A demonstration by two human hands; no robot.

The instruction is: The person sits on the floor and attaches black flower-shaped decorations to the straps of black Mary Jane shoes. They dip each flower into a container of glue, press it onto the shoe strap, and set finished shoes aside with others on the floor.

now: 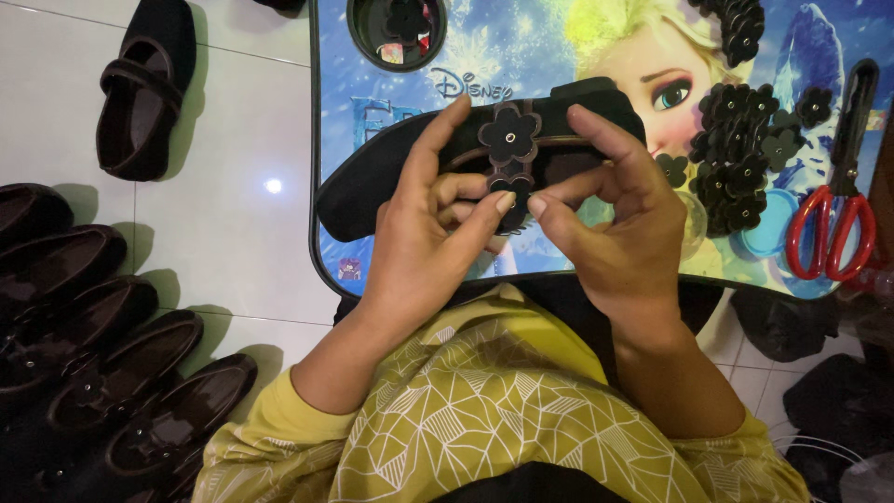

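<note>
At frame centre we hold a black shoe (391, 177) on the worktop (559, 56). Our left hand (424, 237) and right hand (615, 224) each pinch the lower flower piece (512, 196) under 1 already seated — fixing seems underway; next needs firm, aligned pressure. Wrists bent inward, fingers curled.

White tiled floor (233, 233), glossy glare
</note>
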